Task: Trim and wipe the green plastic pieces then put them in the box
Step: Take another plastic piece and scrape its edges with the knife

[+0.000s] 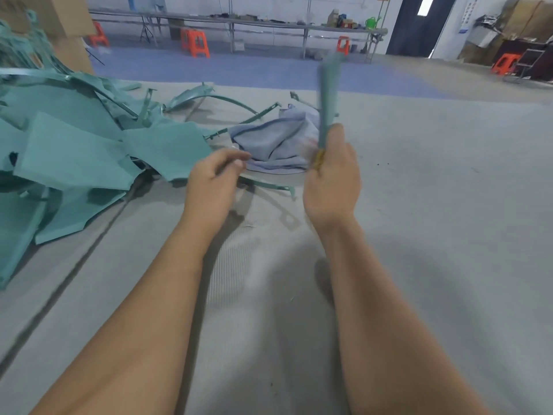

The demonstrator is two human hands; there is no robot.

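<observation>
My right hand (332,181) grips a green plastic piece (327,94) that stands upright and is blurred by motion; something yellow shows at the hand's top, too blurred to name. My left hand (214,184) hovers above the grey mat with fingers curled and fingertips pinched together, apparently on a thin green strip, though blur hides it. A blue-grey cloth (275,139) lies crumpled just beyond both hands. A heap of green plastic pieces (74,145) covers the mat to the left. A cardboard box (68,28) stands at the far left behind the heap.
Thin curved green trimmings (269,185) lie on the grey mat (419,235) near the cloth and beyond it. Further off are a blue floor, long metal tables (233,23), orange stools (196,41) and a dark doorway.
</observation>
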